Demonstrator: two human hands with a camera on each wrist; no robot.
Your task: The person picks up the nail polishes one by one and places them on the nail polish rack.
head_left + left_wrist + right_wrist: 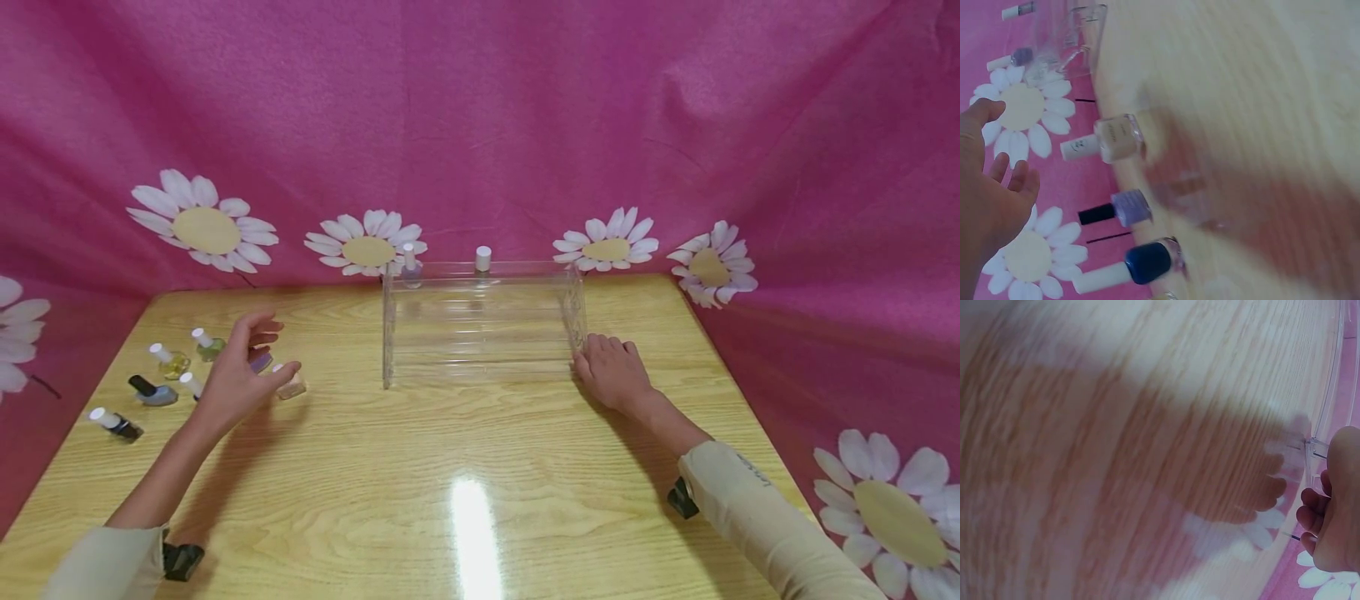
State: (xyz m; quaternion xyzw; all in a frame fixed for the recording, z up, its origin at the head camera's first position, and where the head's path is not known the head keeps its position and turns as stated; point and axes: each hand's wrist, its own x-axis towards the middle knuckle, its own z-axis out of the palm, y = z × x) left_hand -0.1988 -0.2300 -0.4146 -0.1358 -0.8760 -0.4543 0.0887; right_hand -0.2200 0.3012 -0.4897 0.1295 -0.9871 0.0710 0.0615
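Note:
My left hand (240, 375) hovers over a group of nail polish bottles, its fingers spread and holding nothing. Nearest its thumb is a cream nail polish bottle (292, 387) with a white cap. Partly behind the fingers is a purple bottle (261, 362); its black cap (1096, 214) shows in the left wrist view. A dark blue bottle (1147, 263) lies beside it there. My right hand (617, 373) grips the right side of a clear stepped display rack (480, 367), fingers curled at its edge (1314, 447). Two bottles stand on the rack's top tier, one lilac (410, 271), one white-capped (483, 260).
Left of my left hand are a green bottle (212, 347), a yellow one (175, 365), a light blue one with a black cap (157, 394) and a black one (123, 429). A pink daisy-print cloth (480, 125) hangs around the wooden table (375, 483).

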